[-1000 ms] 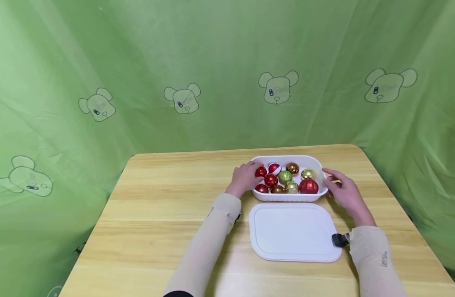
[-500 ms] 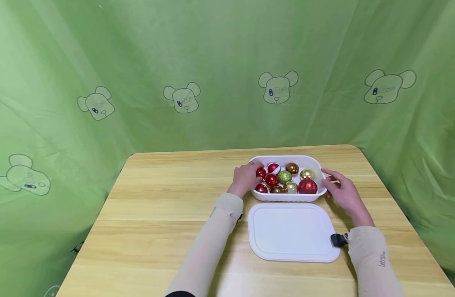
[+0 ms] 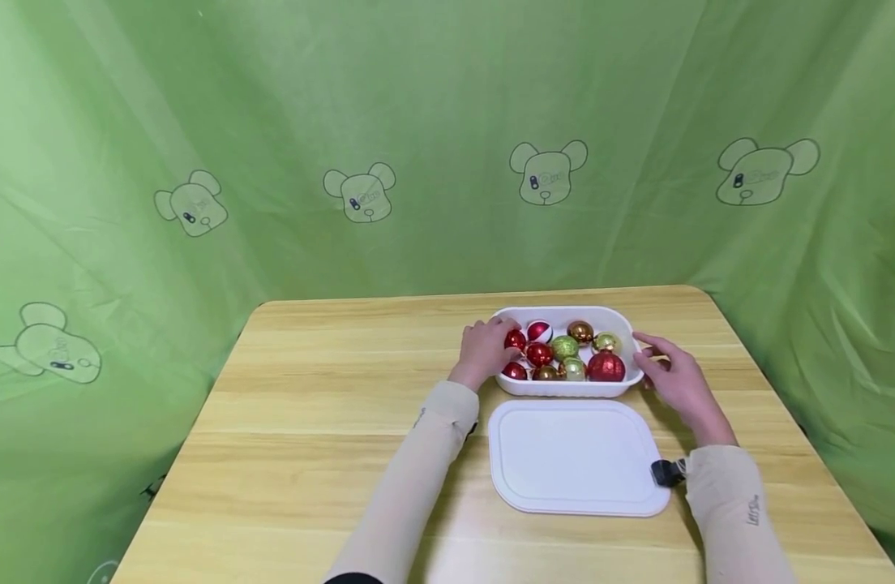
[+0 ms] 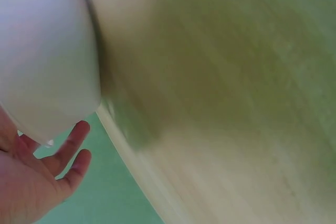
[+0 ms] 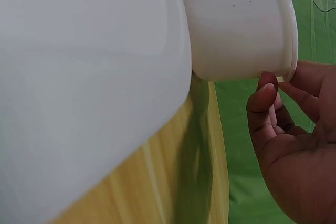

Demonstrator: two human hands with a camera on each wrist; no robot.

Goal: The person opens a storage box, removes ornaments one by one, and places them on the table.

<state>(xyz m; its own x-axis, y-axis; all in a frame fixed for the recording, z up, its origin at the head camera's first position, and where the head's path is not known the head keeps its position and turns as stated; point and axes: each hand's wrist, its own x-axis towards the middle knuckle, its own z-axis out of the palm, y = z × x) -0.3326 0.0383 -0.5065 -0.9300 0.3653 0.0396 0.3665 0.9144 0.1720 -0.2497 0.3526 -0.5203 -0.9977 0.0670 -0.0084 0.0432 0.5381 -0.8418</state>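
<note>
A white plastic container sits toward the back of the table, filled with shiny Christmas baubles, among them a large red bauble and a glittery green bauble. My left hand grips its left end, fingers reaching over the rim. At the opposite end, my right hand holds the rim between thumb and fingers. In the right wrist view, that hand's fingertips meet the container's corner. The left wrist view has the container wall close up, partly hiding the left fingers.
A flat white lid lies on the wooden table, just in front of the container. Green cloth with bear-head drawings hangs around the table's back and sides.
Several baubles, including the green one and a brown one, have shifted slightly right inside the container. Both hands keep almost the same places at its ends.
</note>
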